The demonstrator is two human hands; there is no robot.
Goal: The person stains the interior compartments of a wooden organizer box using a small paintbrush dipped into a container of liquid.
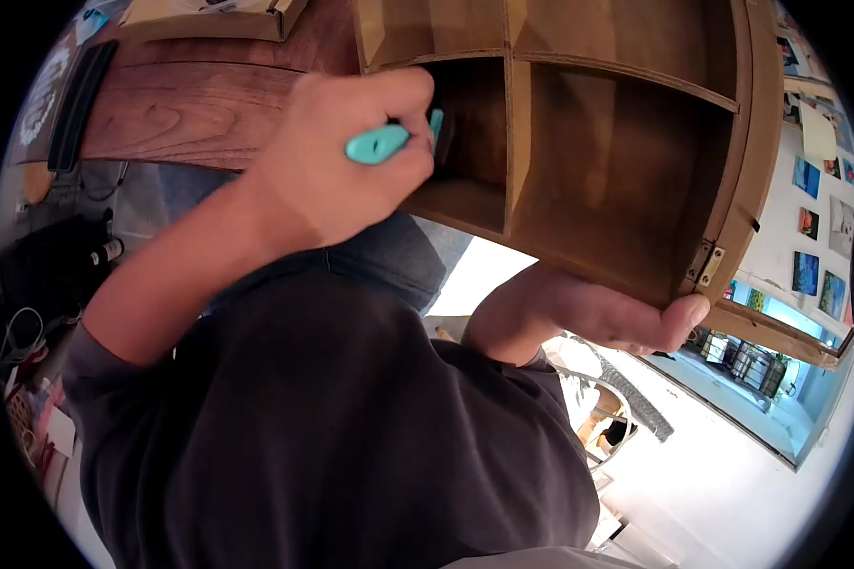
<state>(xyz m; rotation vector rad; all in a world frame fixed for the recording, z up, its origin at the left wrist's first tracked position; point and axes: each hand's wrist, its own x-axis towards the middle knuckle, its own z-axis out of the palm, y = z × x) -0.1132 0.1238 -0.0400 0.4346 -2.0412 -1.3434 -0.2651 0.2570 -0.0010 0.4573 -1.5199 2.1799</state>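
Observation:
A brown wooden box with compartments [598, 171] stands tilted at the upper middle and right, its open side facing me. My left hand [351, 156] is closed in a fist around a teal-handled tool [378, 145], at the left lower compartment. The tool's far end is hard to make out against the dark compartment. Under the box's near edge, my right hand [607, 308] holds it from below, with a fingertip close to the small metal hinge [705, 265].
Behind my left hand is a reddish wooden table [190, 109], with a cardboard box [209, 21] at its far side and a dark strap-like item [83, 104] at its left end. Pictures [807, 270] hang on the white wall at the right.

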